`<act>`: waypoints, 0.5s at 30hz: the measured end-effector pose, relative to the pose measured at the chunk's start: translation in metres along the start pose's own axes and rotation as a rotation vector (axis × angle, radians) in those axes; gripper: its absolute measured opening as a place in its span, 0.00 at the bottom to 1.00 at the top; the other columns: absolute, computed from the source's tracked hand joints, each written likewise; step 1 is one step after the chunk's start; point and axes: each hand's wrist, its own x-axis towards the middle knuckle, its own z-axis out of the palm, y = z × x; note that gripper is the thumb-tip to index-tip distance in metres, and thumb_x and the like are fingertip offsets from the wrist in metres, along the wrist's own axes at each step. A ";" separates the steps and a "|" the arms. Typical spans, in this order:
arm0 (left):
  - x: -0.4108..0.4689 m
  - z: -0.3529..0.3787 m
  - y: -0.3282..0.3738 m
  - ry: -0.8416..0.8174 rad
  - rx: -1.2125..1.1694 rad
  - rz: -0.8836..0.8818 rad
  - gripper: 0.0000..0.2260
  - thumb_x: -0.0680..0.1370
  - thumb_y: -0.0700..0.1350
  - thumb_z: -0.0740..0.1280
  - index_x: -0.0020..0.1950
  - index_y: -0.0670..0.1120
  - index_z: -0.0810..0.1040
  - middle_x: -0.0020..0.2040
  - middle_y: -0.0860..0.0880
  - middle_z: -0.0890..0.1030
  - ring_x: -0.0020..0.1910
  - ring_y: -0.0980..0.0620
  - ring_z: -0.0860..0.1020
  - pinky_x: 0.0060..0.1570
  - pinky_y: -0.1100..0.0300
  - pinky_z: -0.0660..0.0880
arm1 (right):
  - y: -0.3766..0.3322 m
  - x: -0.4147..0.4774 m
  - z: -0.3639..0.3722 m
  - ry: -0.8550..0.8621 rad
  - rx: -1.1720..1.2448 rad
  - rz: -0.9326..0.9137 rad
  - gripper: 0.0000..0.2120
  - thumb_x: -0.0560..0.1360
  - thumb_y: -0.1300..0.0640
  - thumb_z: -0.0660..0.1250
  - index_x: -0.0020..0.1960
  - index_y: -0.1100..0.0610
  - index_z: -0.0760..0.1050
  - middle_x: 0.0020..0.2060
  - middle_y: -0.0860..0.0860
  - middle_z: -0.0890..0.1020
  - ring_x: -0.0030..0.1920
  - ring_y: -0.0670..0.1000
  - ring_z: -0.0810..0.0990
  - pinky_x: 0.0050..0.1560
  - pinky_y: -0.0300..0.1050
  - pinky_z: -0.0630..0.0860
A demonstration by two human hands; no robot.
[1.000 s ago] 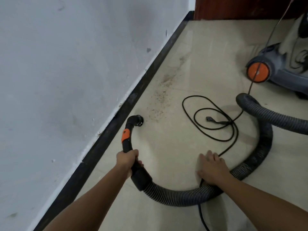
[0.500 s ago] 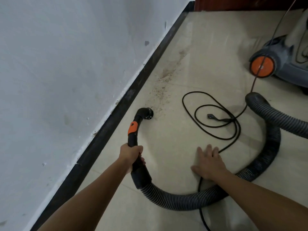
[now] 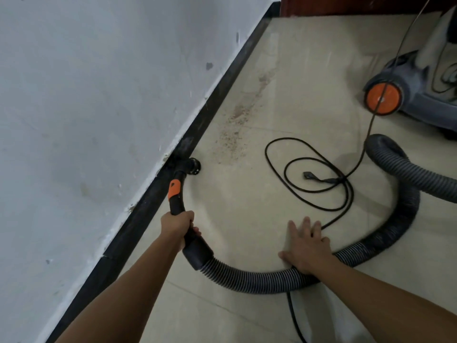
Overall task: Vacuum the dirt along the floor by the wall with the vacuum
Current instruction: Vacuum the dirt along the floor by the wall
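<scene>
My left hand grips the black curved vacuum handle, which has an orange band. Its open nozzle end sits on the floor right against the black baseboard. A trail of brown dirt runs along the tile floor beyond the nozzle, beside the wall. My right hand lies flat, fingers spread, on the floor at the ribbed grey hose, which curves right and back to the grey vacuum body with an orange wheel.
A black power cord lies in loose loops on the tiles between dirt and hose, one strand rising toward the vacuum. White wall fills the left. A dark wooden panel closes the far end.
The nozzle has swung left, from out on the tiles to the baseboard. My right hand stays flat on the floor by the hose.
</scene>
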 end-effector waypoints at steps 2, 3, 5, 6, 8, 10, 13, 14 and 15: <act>0.005 0.003 0.004 0.003 0.007 0.009 0.08 0.70 0.31 0.65 0.45 0.39 0.70 0.30 0.42 0.72 0.20 0.48 0.72 0.28 0.53 0.78 | -0.001 0.000 0.000 -0.006 -0.007 0.006 0.45 0.76 0.33 0.57 0.79 0.50 0.36 0.77 0.62 0.35 0.76 0.69 0.37 0.73 0.67 0.52; 0.007 0.005 0.006 0.007 0.013 0.012 0.08 0.70 0.31 0.65 0.45 0.39 0.70 0.30 0.42 0.72 0.20 0.47 0.72 0.28 0.53 0.78 | -0.001 0.000 -0.001 -0.008 -0.009 0.010 0.45 0.76 0.33 0.57 0.79 0.50 0.36 0.77 0.62 0.35 0.76 0.69 0.37 0.73 0.67 0.53; 0.010 0.007 0.009 0.008 0.019 0.016 0.07 0.70 0.30 0.65 0.45 0.38 0.70 0.30 0.42 0.72 0.20 0.48 0.72 0.28 0.54 0.78 | -0.001 0.000 -0.002 -0.012 -0.011 0.017 0.46 0.75 0.33 0.58 0.79 0.50 0.36 0.77 0.62 0.35 0.76 0.69 0.37 0.73 0.67 0.53; 0.011 0.008 0.011 0.007 0.018 0.017 0.07 0.70 0.30 0.65 0.44 0.38 0.70 0.30 0.42 0.72 0.20 0.48 0.72 0.27 0.54 0.78 | -0.001 0.000 -0.003 -0.015 -0.011 0.020 0.46 0.75 0.33 0.59 0.79 0.50 0.36 0.77 0.62 0.35 0.76 0.69 0.37 0.73 0.67 0.54; 0.009 0.011 0.015 -0.010 0.024 0.015 0.08 0.70 0.30 0.64 0.45 0.38 0.70 0.30 0.42 0.72 0.21 0.48 0.72 0.28 0.53 0.78 | -0.002 0.002 -0.007 -0.022 -0.012 0.026 0.48 0.74 0.32 0.60 0.79 0.50 0.35 0.77 0.62 0.35 0.76 0.69 0.37 0.73 0.68 0.54; 0.002 0.016 0.015 -0.062 0.062 0.013 0.08 0.70 0.30 0.65 0.47 0.37 0.70 0.31 0.41 0.73 0.23 0.47 0.73 0.31 0.52 0.79 | -0.002 0.003 -0.010 -0.037 -0.011 0.029 0.49 0.74 0.32 0.61 0.79 0.50 0.34 0.77 0.62 0.34 0.76 0.69 0.36 0.73 0.68 0.54; -0.018 0.033 0.007 -0.178 0.149 0.008 0.10 0.71 0.31 0.66 0.49 0.36 0.70 0.33 0.41 0.74 0.24 0.47 0.74 0.32 0.51 0.80 | -0.004 0.004 -0.010 -0.039 -0.012 0.037 0.50 0.73 0.31 0.61 0.79 0.51 0.34 0.77 0.62 0.34 0.76 0.69 0.36 0.72 0.68 0.54; -0.023 0.039 0.003 -0.208 0.160 0.017 0.10 0.70 0.31 0.66 0.49 0.37 0.70 0.32 0.41 0.74 0.24 0.47 0.74 0.31 0.51 0.80 | -0.004 0.004 -0.010 -0.037 -0.016 0.039 0.50 0.73 0.31 0.60 0.79 0.51 0.34 0.77 0.62 0.34 0.76 0.69 0.36 0.72 0.69 0.54; -0.027 0.044 0.000 -0.224 0.163 0.030 0.10 0.70 0.31 0.66 0.49 0.37 0.71 0.32 0.41 0.73 0.24 0.47 0.73 0.31 0.52 0.80 | -0.005 0.004 -0.010 -0.037 -0.019 0.039 0.50 0.73 0.31 0.60 0.79 0.51 0.34 0.77 0.62 0.34 0.76 0.69 0.36 0.72 0.69 0.54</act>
